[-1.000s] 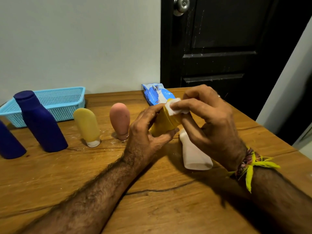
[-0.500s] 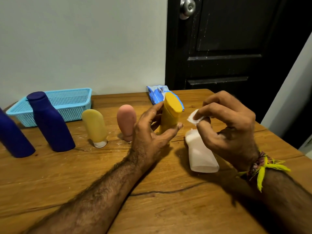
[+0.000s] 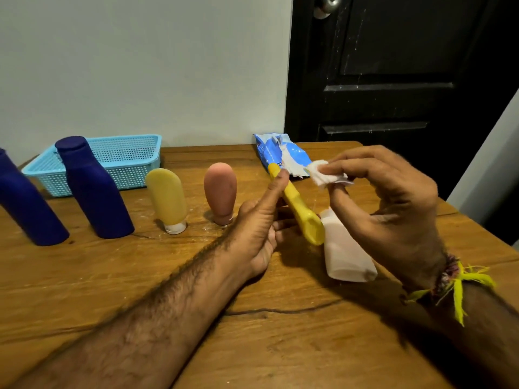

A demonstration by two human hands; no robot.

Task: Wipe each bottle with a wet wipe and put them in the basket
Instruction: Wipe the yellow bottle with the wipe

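My left hand (image 3: 258,228) grips a bright yellow bottle (image 3: 297,209), thumb along its upper side and fingers curled beneath, so it lies tilted above the wooden table (image 3: 252,332). My right hand (image 3: 393,209) pinches a folded white wet wipe (image 3: 323,175) between thumb and fingertips, just beside the bottle's far end but not touching it. Under that hand a white bottle (image 3: 345,254) lies on its side on the wood. Farther out, a pale yellow bottle (image 3: 168,200) and a pink bottle (image 3: 220,192) stand on their caps, with two dark blue bottles, one (image 3: 95,189) ahead of the other (image 3: 25,203) at the left edge. Behind them sits the light blue basket (image 3: 126,161), and the blue wipe packet (image 3: 280,155) lies near the table's far edge by the black door (image 3: 393,66).
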